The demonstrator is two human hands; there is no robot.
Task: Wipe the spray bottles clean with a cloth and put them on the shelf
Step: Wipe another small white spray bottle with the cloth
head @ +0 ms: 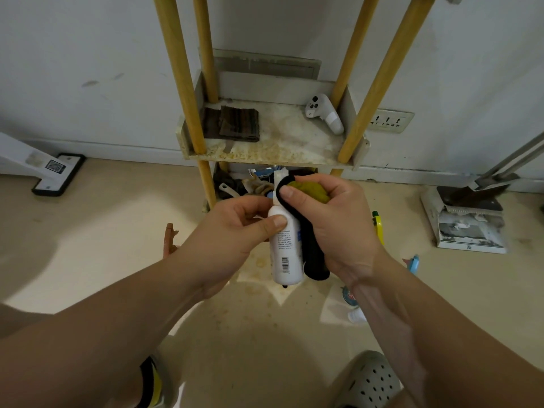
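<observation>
My left hand (235, 231) grips a white spray bottle (285, 251) by its upper body, thumb across the front. It is upright, with printed text and a barcode facing me. My right hand (332, 219) holds a black and olive-yellow cloth (312, 231) bunched against the bottle's neck and right side; the cloth's black tail hangs down beside the bottle. Behind stands the shelf (270, 154), a stained white tray on yellow wooden posts. Other bottles lie on the floor: a yellow one (378, 225) and a blue one (413, 263), both partly hidden by my right arm.
A folded brown cloth (235, 123) and a white controller (323, 113) lie on the shelf tray. The lower shelf (247, 184) holds clutter. A dustpan and broom (468, 216) stand at right, a white floor tool (56, 172) at left, and a wall socket (388, 120).
</observation>
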